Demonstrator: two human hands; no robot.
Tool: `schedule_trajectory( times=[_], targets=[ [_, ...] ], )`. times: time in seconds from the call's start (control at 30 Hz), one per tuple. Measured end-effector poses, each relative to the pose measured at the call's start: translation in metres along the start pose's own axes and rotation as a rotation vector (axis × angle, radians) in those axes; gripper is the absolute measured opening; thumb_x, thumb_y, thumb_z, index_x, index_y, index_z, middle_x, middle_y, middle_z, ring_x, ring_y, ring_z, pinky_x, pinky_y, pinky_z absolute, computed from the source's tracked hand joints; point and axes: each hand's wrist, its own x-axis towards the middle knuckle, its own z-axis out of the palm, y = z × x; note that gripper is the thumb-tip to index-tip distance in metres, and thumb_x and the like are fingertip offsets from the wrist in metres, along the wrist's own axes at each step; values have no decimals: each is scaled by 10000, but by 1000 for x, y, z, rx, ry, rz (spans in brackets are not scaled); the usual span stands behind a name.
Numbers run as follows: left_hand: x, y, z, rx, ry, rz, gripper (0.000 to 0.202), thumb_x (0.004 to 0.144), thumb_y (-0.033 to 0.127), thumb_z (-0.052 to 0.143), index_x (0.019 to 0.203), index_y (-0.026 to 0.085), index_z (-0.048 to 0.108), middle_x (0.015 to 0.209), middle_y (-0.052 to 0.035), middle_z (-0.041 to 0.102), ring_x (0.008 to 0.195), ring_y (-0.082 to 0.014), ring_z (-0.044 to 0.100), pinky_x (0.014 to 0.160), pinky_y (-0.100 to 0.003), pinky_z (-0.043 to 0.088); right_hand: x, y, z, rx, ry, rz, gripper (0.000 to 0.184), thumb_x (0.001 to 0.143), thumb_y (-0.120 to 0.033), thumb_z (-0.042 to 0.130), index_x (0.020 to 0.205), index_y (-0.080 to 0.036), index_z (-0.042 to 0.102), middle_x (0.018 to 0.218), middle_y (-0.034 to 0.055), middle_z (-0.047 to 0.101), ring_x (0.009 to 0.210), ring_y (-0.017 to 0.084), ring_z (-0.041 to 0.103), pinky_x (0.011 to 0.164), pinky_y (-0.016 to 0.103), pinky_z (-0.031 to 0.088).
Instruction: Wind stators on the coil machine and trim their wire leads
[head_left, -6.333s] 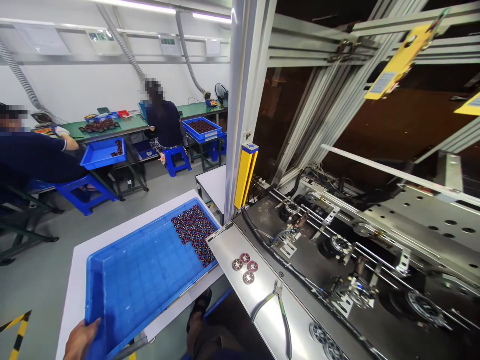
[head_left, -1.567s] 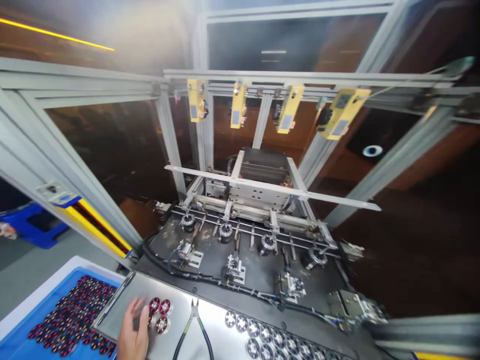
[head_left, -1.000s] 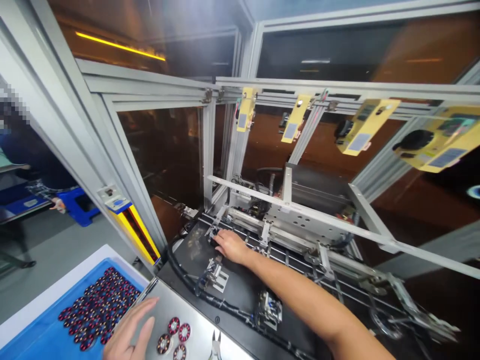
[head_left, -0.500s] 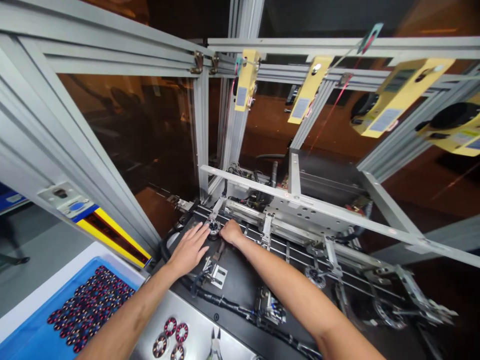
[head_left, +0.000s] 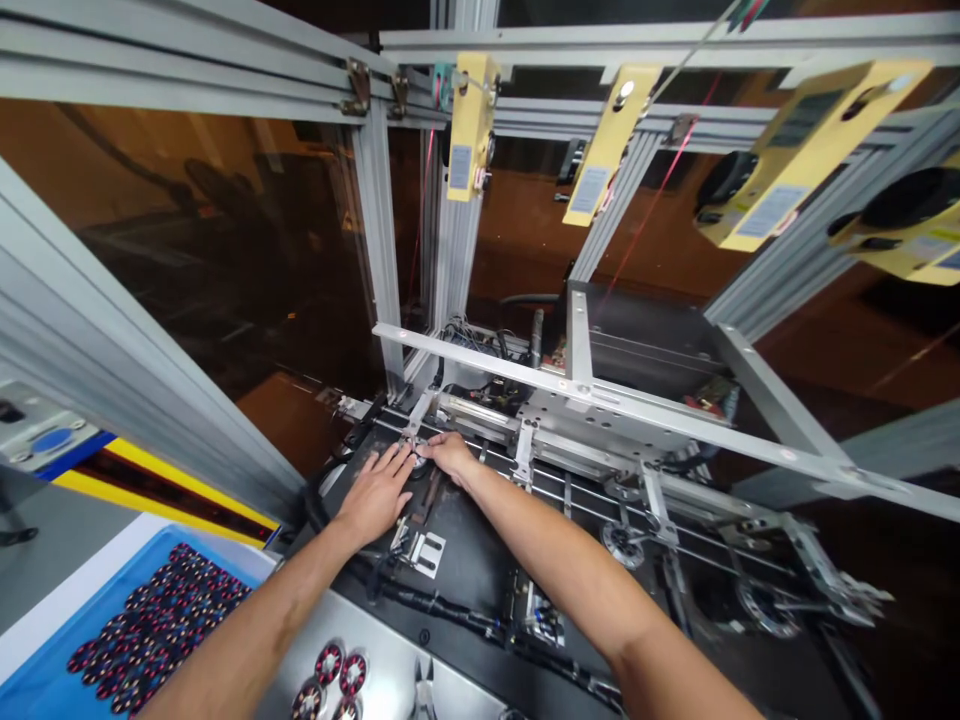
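Note:
Both my arms reach deep into a machine enclosure. My left hand [head_left: 377, 489] lies with fingers stretched out on the black deck, fingertips touching a small round wound part [head_left: 418, 456] seated at the leftmost station. My right hand [head_left: 450, 455] is closed in a pinch on the same part from the right. A metal bracket [head_left: 421, 552] sits just below my left hand. Three round red-wound parts [head_left: 330, 680] lie on the steel shelf by my left forearm.
A blue tray [head_left: 45, 665] holding several red-wound parts stands at lower left. Further round stations [head_left: 621, 543] line the rails to the right. Yellow units [head_left: 471, 125] hang overhead. An aluminium crossbar [head_left: 600, 398] spans above the hands. Pliers [head_left: 424, 695] lie on the shelf.
My left hand left the shelf and joined my right hand at the leftmost station. The view has tilted a little downward and closer since half a second ago.

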Motion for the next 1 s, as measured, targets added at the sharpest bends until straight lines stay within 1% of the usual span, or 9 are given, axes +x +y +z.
schedule_trajectory(
  times=[0.13, 0.27, 0.33, 0.4, 0.5, 0.63, 0.77, 0.9, 1.0],
  targets=[
    [0, 2, -3, 18, -23, -9, 478, 893, 267, 605, 1347, 192, 477, 1484, -125, 433, 1336, -328, 428, 1047, -575, 391, -25, -18, -9, -138, -56, -106, 267, 925, -328, 588, 1123, -150, 597, 1106, 64, 638, 930, 197, 644, 794, 393, 558],
    [-2, 0, -4, 0, -46, -13, 503, 895, 314, 599, 1364, 196, 461, 1503, -129, 408, 1346, -336, 412, 1057, -585, 370, -92, -16, -55, -256, -104, -372, 250, 897, -353, 623, 1044, -151, 631, 1062, 52, 660, 955, 197, 635, 855, 412, 524],
    [-4, -2, -3, -23, -55, -9, 517, 894, 332, 597, 1372, 196, 453, 1513, -130, 396, 1355, -338, 401, 1062, -589, 361, -127, 1, -92, -325, -118, -461, 243, 873, -386, 649, 931, -150, 657, 941, 23, 679, 868, 171, 641, 833, 383, 520],
    [-5, -4, -1, -48, -63, -3, 524, 893, 345, 596, 1374, 197, 450, 1516, -131, 392, 1354, -338, 403, 1061, -587, 364, -150, 26, -128, -412, -59, -457, 233, 905, -370, 606, 867, -146, 656, 829, 4, 671, 775, 151, 636, 773, 353, 524],
    [-4, -7, 0, -77, -73, 7, 529, 892, 369, 593, 1371, 192, 456, 1513, -137, 401, 1347, -336, 418, 1057, -583, 371, -156, 66, -161, -549, 43, -418, 194, 927, -320, 580, 903, -138, 643, 862, 16, 669, 781, 154, 641, 763, 360, 534],
    [-3, -8, -10, -97, -71, 10, 553, 866, 378, 617, 1357, 167, 477, 1507, -151, 423, 1332, -325, 456, 1050, -538, 408, -135, 92, -154, -668, 13, -527, 228, 910, -308, 608, 1077, -154, 621, 1135, 68, 635, 1052, 225, 605, 911, 455, 500],
    [-13, 5, -38, -87, 60, -75, 574, 899, 386, 515, 1366, 59, 452, 1472, -233, 448, 1337, -335, 457, 1080, -488, 405, -122, 91, -131, -715, -52, -605, 203, 915, -301, 600, 1060, -163, 629, 1154, 68, 628, 1065, 225, 596, 927, 462, 490],
    [-31, 49, -61, -103, 185, -73, 515, 927, 406, 463, 1321, 76, 503, 1411, -206, 531, 1335, -305, 461, 1127, -488, 356, -124, 95, -127, -685, -16, -550, 202, 925, -300, 583, 1069, -164, 624, 1158, 69, 624, 1052, 220, 599, 916, 452, 496],
    [-38, 94, -56, -138, 166, 7, 446, 929, 377, 479, 1316, 159, 524, 1424, -142, 539, 1353, -276, 445, 1123, -474, 377, -121, 97, -132, -623, 50, -424, 226, 925, -301, 585, 1102, -164, 612, 1190, 75, 608, 1066, 226, 594, 911, 454, 502]
  ],
)
